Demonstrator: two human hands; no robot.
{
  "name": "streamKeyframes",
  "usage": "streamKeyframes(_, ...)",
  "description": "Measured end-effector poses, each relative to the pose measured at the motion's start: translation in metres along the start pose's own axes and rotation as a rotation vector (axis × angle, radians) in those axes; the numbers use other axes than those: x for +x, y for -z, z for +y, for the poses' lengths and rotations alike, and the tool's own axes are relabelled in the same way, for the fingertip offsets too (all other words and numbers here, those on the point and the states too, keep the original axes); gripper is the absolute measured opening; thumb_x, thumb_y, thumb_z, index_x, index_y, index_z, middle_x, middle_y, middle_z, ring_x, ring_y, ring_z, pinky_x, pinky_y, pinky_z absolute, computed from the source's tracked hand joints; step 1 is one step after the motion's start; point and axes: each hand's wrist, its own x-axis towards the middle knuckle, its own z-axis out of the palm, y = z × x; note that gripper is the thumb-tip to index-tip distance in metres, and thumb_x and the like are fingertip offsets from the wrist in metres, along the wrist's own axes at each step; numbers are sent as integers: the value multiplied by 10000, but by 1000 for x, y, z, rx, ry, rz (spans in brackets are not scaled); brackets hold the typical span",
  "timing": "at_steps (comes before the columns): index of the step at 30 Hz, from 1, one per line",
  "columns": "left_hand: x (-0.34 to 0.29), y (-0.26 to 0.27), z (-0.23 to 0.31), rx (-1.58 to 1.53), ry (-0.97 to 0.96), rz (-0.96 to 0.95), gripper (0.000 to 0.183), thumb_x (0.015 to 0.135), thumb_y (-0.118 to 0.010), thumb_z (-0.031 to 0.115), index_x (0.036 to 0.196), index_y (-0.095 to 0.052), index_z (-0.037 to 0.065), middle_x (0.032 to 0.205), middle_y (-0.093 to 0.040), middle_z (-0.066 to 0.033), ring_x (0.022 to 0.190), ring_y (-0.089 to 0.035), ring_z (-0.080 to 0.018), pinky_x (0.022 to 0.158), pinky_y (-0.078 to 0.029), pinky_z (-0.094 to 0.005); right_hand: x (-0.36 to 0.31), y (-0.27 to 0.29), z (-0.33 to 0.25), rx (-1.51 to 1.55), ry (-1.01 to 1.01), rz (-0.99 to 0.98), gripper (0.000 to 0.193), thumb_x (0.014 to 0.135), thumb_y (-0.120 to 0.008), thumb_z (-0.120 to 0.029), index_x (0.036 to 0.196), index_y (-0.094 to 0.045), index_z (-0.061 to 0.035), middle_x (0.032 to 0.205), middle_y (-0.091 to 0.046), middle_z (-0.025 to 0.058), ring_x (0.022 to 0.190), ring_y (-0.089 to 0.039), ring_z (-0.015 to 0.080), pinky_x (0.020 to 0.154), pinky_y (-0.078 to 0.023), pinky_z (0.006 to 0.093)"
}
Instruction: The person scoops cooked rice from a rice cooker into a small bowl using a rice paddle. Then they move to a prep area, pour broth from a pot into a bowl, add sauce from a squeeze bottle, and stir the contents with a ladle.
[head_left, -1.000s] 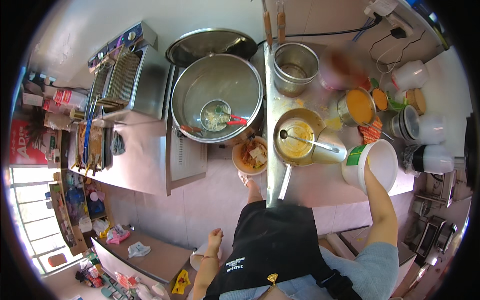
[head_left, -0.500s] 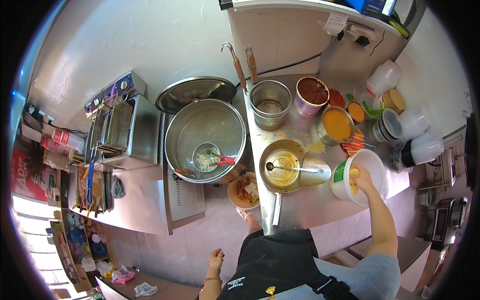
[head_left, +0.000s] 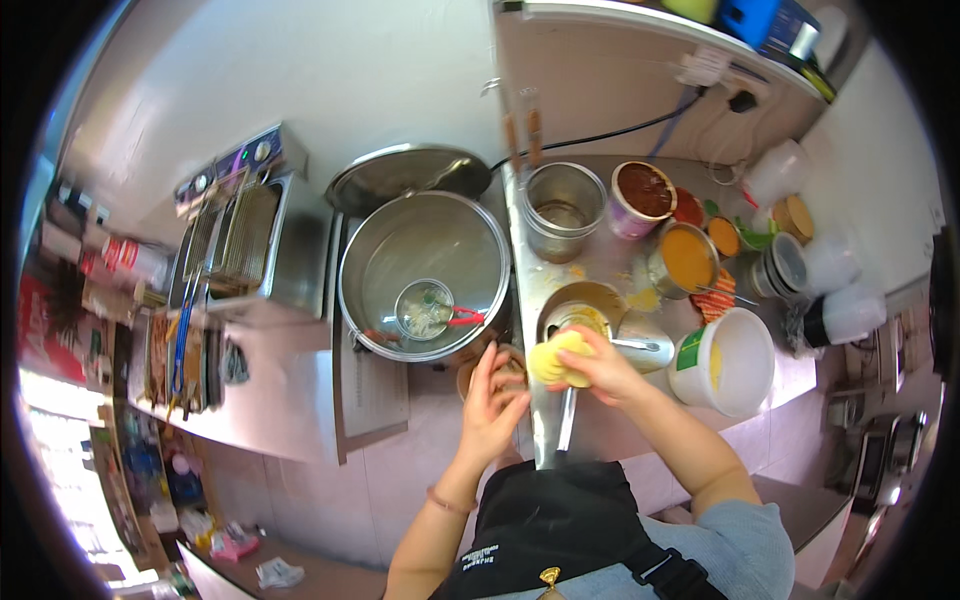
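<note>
My right hand [head_left: 603,374] grips a yellow clump [head_left: 556,358] of rounded, slice-like pieces; their exact kind I cannot make out. It is over the near-left part of the steel saucepan [head_left: 590,290], which has yellow residue inside and is partly hidden by the hand. My left hand [head_left: 492,405] is raised just left of the clump, fingers apart, holding nothing. The white tub [head_left: 750,365] with a green label stands to the right, with some yellow inside. A steel scoop [head_left: 645,345] lies beside the saucepan.
Left of the counter stands a large steel pot [head_left: 400,240] holding a small strainer [head_left: 424,308]. Behind the saucepan are a steel strainer pot [head_left: 563,215], a tub of dark red sauce [head_left: 645,190] and a pot of orange sauce [head_left: 687,258]. A fryer [head_left: 300,240] is farther left.
My right hand has come out of the white tub with the yellow clump and moved left to the saucepan. My left hand has risen from low down to beside it.
</note>
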Motion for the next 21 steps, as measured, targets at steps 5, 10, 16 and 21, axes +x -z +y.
streamKeyframes(5, 51, 46, -8, 332, -91, 270, 310, 914, -606, -39, 1224, -619, -29, 1065, -595, -60, 891, -598, -109, 712, -506, -210, 83, -56, 29, -33, -78, -107, 292, 970, -614, -163, 1202, -555, 3, 1109, -644, 106, 980, -666, 217, 797, -601, 345)
streamKeyframes(10, 64, 103, -40, 53, 125, 483, 238, 944, -627, 36, 1170, -632, -40, 926, -668, -48, 665, -587, -63, 558, -474, -178, 135, -84, 41, -78, -236, -154, 273, 984, -574, -132, 1217, -517, 0, 1155, -627, 155, 1008, -680, 280, 716, -646, 389)
streamKeyframes(16, 84, 130, -60, -136, 148, 503, 286, 932, -636, 16, 1208, -594, -42, 993, -690, -79, 754, -633, -83, 575, -509, -193, 198, -86, 61, -83, -333, -103, 305, 1003, -560, -211, 1253, -532, -39, 1155, -646, 124, 984, -690, 264, 696, -638, 383)
streamKeyframes(21, 105, 158, -79, -101, 221, 589, 384, 940, -625, 26, 1304, -522, -36, 1004, -675, -77, 794, -645, -96, 610, -537, -198, 239, -99, 65, -172, -374, -65, 362, 1007, -552, -338, 1237, -545, -58, 1129, -663, 98, 965, -693, 235, 667, -628, 363)
